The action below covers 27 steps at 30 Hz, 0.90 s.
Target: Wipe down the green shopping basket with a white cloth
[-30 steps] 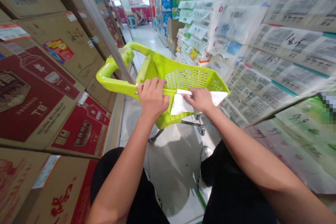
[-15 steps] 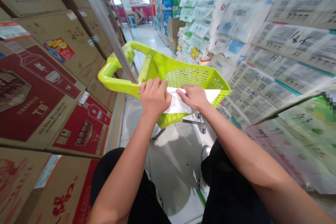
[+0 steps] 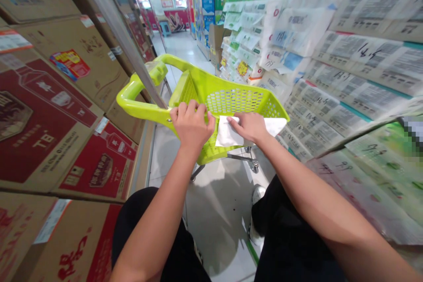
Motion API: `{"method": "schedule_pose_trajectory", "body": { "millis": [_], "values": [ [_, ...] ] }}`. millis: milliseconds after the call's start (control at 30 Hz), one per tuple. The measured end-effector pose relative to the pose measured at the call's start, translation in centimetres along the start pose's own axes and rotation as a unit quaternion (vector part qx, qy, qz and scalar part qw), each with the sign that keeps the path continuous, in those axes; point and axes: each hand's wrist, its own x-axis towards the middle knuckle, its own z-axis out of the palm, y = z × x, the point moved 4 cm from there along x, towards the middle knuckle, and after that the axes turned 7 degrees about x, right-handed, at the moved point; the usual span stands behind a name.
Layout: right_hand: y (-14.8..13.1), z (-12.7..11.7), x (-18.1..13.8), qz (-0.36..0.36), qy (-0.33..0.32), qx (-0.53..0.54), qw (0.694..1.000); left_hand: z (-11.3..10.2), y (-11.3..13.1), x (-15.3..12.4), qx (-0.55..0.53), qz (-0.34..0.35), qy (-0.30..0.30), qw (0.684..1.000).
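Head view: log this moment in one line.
left hand: grips near side of yellow-green cart | right hand: holds white cloth against same side | cartons: stacked at left

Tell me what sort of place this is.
Most likely a supermarket: a green shopping cart stands between stacked cardboard boxes bearing what look like price tags and piles of wrapped packs marked with handwritten numbers.

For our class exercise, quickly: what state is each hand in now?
Left hand: closed on the green cart.
Right hand: closed on the white cloth.
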Motion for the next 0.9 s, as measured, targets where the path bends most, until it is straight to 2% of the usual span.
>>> {"method": "schedule_pose_trajectory", "body": {
  "millis": [167, 300, 400, 533, 733, 900],
  "values": [
    [-4.7, 0.6, 1.1, -0.031, 0.071, 0.045, 0.996, 0.2, 0.0, 0.0, 0.007, 0.010, -0.012, 1.000],
    [-6.1, 1.0, 1.5, -0.072, 0.081, 0.051, 0.993, 0.1, -0.7, -0.1, 0.004, 0.015, -0.019, 1.000],
    [-5.2, 1.2, 1.4, -0.091, 0.057, 0.041, 0.993, 0.0, -1.3, -0.2, -0.001, 0.024, -0.034, 0.999],
    [-2.7, 1.0, 0.8, -0.097, 0.047, 0.020, 0.994, -0.2, -1.6, -0.1, -0.004, 0.023, -0.034, 0.999],
    [2.1, 0.6, -0.4, -0.053, 0.014, -0.028, 0.998, -0.2, -1.2, 0.1, -0.030, 0.009, -0.042, 0.999],
    [2.1, 0.3, -0.2, -0.045, 0.032, -0.008, 0.998, -0.7, -0.4, 0.1, -0.020, 0.026, -0.034, 0.999]
  ]
}}
